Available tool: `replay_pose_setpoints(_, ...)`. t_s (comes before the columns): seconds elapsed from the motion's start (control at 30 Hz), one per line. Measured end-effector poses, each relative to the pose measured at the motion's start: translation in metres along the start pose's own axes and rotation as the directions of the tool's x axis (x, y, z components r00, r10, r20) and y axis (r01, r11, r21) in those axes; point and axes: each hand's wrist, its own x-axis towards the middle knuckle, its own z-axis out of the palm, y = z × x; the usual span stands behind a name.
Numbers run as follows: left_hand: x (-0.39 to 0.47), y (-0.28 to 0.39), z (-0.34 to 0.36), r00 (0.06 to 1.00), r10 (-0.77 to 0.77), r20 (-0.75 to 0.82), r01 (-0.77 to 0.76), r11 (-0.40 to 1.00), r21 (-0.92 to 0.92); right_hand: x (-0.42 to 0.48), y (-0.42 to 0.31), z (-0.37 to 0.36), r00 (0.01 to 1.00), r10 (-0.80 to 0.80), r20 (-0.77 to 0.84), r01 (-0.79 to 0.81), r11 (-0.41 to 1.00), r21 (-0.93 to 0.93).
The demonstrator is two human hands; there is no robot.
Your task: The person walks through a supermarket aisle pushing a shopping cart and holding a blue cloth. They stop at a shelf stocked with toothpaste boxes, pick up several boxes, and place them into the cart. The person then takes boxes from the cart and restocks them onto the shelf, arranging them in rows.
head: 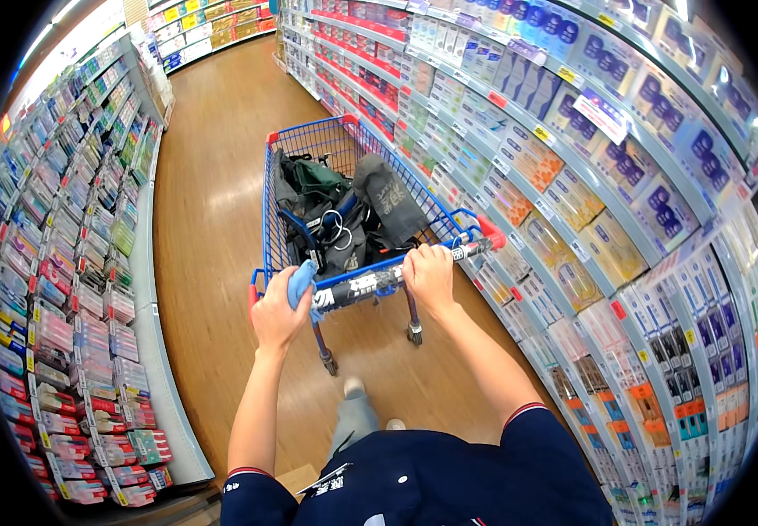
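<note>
A blue wire shopping cart [272, 197] with red corner caps stands before me. My left hand [280, 309] is closed around the left end of its handle, with a light blue cloth [300, 283] held under the fingers. My right hand [429, 273] grips the handle bar [359, 286] right of its middle; the bar has a black and white printed cover. Inside the basket lie dark grey and black bags [388, 200], a dark green fabric item [313, 179] and a white cord [339, 227]. The bottoms of these things are hidden.
Shelves of packaged toothbrushes [56, 283] line the left side. Tall shelves of boxed goods [550, 184] run close along the cart's right side. The wood-look floor [208, 164] stretches ahead to another stocked shelf [217, 29] at the far end.
</note>
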Motion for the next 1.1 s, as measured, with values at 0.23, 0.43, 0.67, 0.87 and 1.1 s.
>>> replay_pose_setpoints(0.23, 0.097, -0.065, 0.055, 0.997, 0.045, -0.061, -0.044, 0.999, 0.018, 0.093, 0.024, 0.088, 1.0, 0.016, -0.025, -0.016, 1.0, -0.007)
replay_pose_setpoints(0.43, 0.173, -0.12, 0.091, 0.999, 0.041, -0.036, -0.041, 0.999, 0.016, 0.157, 0.038, 0.154, 0.999, 0.042, -0.007, -0.042, 0.999, -0.016)
replay_pose_setpoints(0.67, 0.251, -0.17, 0.124, 0.999, -0.021, 0.025, 0.02, 1.0, 0.011, 0.227, 0.058, 0.23, 0.996, 0.023, -0.081, -0.023, 1.0, 0.012)
replay_pose_setpoints(0.87, 0.311, -0.206, 0.157, 0.998, -0.051, 0.039, 0.051, 0.999, 0.021, 0.284, 0.075, 0.281, 0.995, 0.023, -0.102, -0.023, 1.0, -0.007)
replay_pose_setpoints(1.1, 0.376, -0.245, 0.188, 0.998, -0.031, 0.055, 0.028, 0.998, 0.065, 0.345, 0.096, 0.343, 0.992, 0.054, -0.113, -0.053, 0.999, 0.008)
